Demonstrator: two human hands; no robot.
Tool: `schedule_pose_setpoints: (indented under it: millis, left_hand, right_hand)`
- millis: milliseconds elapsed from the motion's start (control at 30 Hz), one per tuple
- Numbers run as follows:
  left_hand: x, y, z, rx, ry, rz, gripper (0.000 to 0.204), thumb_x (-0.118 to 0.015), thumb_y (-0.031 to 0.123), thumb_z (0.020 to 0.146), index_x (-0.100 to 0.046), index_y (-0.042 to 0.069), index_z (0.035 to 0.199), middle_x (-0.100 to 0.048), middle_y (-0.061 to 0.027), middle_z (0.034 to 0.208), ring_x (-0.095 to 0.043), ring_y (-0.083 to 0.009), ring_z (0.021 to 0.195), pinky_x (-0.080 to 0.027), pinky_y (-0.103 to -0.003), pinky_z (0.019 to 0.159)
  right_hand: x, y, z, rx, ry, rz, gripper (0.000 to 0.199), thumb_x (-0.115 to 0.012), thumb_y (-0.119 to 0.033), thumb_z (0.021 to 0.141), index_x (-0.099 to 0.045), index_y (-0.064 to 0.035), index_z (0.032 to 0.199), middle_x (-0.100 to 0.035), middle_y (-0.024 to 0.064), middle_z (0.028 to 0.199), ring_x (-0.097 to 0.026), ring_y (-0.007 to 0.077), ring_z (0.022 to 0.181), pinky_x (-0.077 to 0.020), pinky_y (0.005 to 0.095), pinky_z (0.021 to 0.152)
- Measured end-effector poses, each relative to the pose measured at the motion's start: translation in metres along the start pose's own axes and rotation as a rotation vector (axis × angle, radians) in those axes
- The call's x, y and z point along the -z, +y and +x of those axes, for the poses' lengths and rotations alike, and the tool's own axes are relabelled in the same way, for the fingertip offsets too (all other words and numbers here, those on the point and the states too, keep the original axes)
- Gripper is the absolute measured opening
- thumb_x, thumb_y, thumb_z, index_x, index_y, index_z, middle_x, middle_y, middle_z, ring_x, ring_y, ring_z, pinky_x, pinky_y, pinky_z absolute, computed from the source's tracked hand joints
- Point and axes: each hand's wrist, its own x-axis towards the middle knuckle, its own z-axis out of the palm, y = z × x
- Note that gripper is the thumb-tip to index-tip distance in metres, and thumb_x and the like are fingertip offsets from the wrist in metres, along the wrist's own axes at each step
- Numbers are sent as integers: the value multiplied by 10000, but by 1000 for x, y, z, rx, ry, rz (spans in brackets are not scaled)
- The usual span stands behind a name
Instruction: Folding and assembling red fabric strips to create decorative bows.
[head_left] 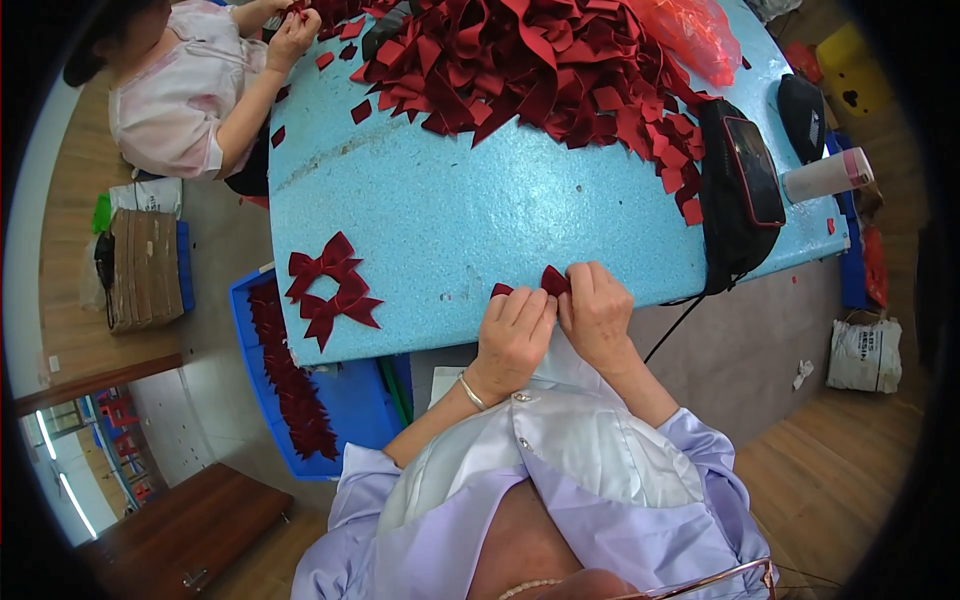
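Close together at the near edge of the light-blue table (420, 230), both my hands are closed on a piece of dark red velvet ribbon (555, 281). My left hand (515, 335), with a bracelet at the wrist, pinches one end. At the other end, the fingers of my right hand (597, 310) are pressed together. Small red parts show above the fingers; the rest is hidden, so its shape cannot be made out. To the left lie dark red velvet bows (335, 285), arranged around a small gap. Across the table spreads a large heap of red ribbon pieces (520, 70).
A blue crate (262, 400) holding rows of red bows stands below the table's left corner. On the right are a black pouch with a phone-like device (750, 170), a pale tumbler (828, 174) and a black case (801, 118). A co-worker (190, 100) handles red pieces far left.
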Motion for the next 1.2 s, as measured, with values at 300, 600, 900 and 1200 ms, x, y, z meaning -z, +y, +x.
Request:
schedule_pose_setpoints:
  millis: [300,600,900,1200]
  left_hand:
    - [-7,-3,-10,-5,34,61,265,-657,80,707,-676,-54,935,-645,-129,964,-599,-240,889,-441,-347,701]
    - [-10,-5,-9,-44,82,83,137,-665,28,715,-643,-53,824,-617,-138,879,-586,-237,833,-431,-334,659]
    - [-10,-5,-10,-23,22,55,203,-661,48,726,-661,-69,893,-644,-156,939,-610,-252,873,-470,-359,723]
    - [-11,-6,-7,-36,20,42,117,-683,-1,720,-626,-48,810,-626,-141,894,-598,-242,840,-465,-346,691]
  right_hand:
    - [2,11,5,124,-117,-89,171,-645,-35,693,-494,-59,769,-475,85,708,-540,241,576,-430,358,464]
    - [3,20,11,351,-189,-216,164,-635,-45,694,-497,-65,780,-462,63,677,-540,183,549,-425,312,423]
    - [2,19,16,318,-206,-241,161,-623,-62,715,-466,-67,748,-441,55,639,-514,164,487,-412,299,381]
    - [1,26,15,343,-340,-334,194,-644,-99,719,-451,-77,721,-494,48,582,-558,185,456,-442,303,393]
